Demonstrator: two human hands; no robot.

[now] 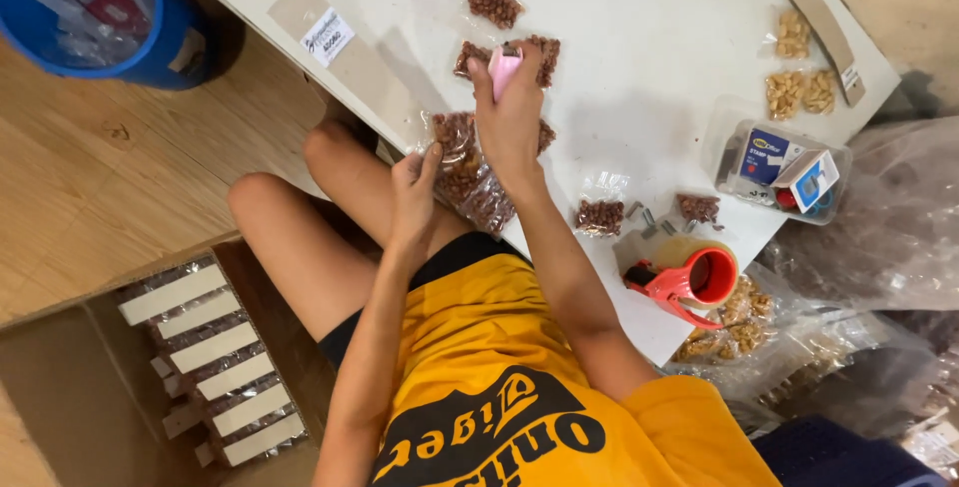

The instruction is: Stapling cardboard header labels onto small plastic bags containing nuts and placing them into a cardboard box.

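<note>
Quick rundown. Right hand (509, 117) is clenched round a pink stapler (502, 67), nose down on a bag of brown nuts (539, 52) out on the white counter (639, 47). Left hand (413, 185) is pinching the near end of a chain of nut bags (470, 177) that lies half over the counter edge, touching the right wrist. So both hands are gripping sth, neither is free.

Other stuff: single nut bag (494, 0) further out, two small ones (599, 215) (697, 207) beside the forearm w/ a few loose metal bits (649, 217) between them. Pale nut bags (799, 87) far right near a card strip (814, 7). Clear box of office bits (784, 167), red tape gun (689, 279), carton of packed bags (215, 367) on the floor, blue bucket (130, 17).

What could go wrong imo:
- The chain hangs off the edge, held only by a pinch. If the grip slackens, its weight could drag the lot to the floor.
- Stapler is close to the nuts. If it bites too low it could pierce the pouch and it'd leak.
- Can't tell how the bag edges line up under the stapler. If they're skewed, the staple catches one layer only.
- The right forearm could sweep the small bags or metal bits off.
</note>
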